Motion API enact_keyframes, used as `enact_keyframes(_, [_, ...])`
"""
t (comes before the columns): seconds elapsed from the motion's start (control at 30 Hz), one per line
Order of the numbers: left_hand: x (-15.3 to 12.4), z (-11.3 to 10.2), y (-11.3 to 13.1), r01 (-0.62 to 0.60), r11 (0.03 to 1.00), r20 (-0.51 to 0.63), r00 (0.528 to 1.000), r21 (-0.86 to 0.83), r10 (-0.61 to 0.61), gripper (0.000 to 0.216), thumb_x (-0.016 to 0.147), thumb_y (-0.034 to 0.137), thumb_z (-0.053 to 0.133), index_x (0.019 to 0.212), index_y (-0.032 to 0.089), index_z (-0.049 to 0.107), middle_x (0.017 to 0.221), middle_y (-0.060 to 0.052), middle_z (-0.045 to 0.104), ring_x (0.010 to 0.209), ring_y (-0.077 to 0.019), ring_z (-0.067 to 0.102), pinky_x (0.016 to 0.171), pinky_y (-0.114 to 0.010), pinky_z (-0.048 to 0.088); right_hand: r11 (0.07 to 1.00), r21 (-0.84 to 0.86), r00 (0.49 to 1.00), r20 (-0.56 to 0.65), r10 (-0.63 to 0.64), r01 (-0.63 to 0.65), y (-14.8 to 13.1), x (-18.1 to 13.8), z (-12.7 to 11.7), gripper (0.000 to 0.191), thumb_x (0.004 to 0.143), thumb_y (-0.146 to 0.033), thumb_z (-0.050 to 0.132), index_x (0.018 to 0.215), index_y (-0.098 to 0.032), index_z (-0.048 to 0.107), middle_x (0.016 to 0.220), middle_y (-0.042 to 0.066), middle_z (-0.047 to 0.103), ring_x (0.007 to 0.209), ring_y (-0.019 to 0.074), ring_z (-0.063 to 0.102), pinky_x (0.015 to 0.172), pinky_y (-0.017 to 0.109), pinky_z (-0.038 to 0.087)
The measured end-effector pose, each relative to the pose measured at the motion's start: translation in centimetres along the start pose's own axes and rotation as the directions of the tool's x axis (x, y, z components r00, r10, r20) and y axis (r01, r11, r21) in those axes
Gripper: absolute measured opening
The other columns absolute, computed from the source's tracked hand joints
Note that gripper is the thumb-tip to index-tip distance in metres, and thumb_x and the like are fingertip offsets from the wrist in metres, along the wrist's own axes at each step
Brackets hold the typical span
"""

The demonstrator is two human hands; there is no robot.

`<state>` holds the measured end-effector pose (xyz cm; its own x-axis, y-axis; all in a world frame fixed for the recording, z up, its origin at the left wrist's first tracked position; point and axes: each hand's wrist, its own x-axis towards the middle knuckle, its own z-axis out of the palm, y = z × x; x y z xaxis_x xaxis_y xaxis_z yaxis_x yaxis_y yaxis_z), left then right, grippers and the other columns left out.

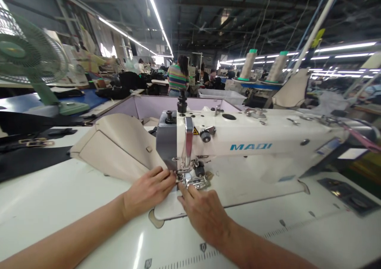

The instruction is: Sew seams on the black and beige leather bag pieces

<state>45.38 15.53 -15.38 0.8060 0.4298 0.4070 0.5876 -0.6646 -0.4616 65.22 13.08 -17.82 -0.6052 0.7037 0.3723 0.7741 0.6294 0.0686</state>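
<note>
My left hand (151,186) grasps the narrow end of the beige panel (120,142), which spreads beyond it and to its left. My right hand (206,211) has its fingers bent just beside my left fingertips; whether they grip, I cannot tell. Beyond my right hand stands the sewing machine (220,134).

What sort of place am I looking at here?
Most likely a sewing workshop or factory floor: a MADI sewing machine in front, thread cones on a stand behind it, and long fluorescent tube lights under a high roof.
</note>
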Motion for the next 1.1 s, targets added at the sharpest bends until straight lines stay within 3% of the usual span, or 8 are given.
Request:
enact_keyframes(0.27, [0.1, 0.6, 0.4, -0.022, 0.999, 0.038, 0.999, 0.033, 0.021, 0.017, 0.091, 0.008, 0.049, 0.095, 0.010, 0.065, 0.101, -0.008, 0.062, 0.094, -0.0245, 0.054, 0.088, -0.040, 0.041, 1.000, -0.003, 0.999, 0.044, 0.001, -0.001, -0.1, 0.1, -0.3, 0.033, 0.098, -0.028, 0.051, 0.128, -0.015, 0.049, 0.089, 0.004, 0.064, 0.066, 0.0179, 0.062, 0.047, 0.029, 0.039])
enact_keyframes(0.83, [0.4, 0.1, 1.1, 0.029, 0.992, 0.052, 0.998, 0.126, -0.036, 0.007, 0.081, 0.010, 0.063, 0.083, 0.014, 0.068, 0.095, -0.004, 0.060, 0.084, -0.0219, 0.050, 0.073, -0.035, 0.039, 0.998, 0.057, 1.000, -0.020, 0.007, -0.006, 0.0, 0.2, -0.1, 0.025, 0.098, -0.024, 0.050, 0.122, -0.017, 0.052, 0.088, 0.004, 0.064, 0.067, 0.0168, 0.061, 0.050, 0.028, 0.037])
enact_keyframes(1.1, [0.7, 0.3, 1.5, 0.050, 0.989, 0.156, 0.985, 0.139, -0.072, 0.006, 0.084, 0.015, 0.062, 0.084, 0.017, 0.068, 0.091, -0.005, 0.059, 0.085, -0.0218, 0.051, 0.071, -0.036, 0.036, 0.997, 0.071, 0.999, -0.053, 0.015, -0.011, 0.0, 0.2, 0.8, 0.024, 0.098, -0.022, 0.049, 0.121, -0.017, 0.051, 0.089, 0.003, 0.064, 0.069, 0.0166, 0.061, 0.051, 0.028, 0.037])
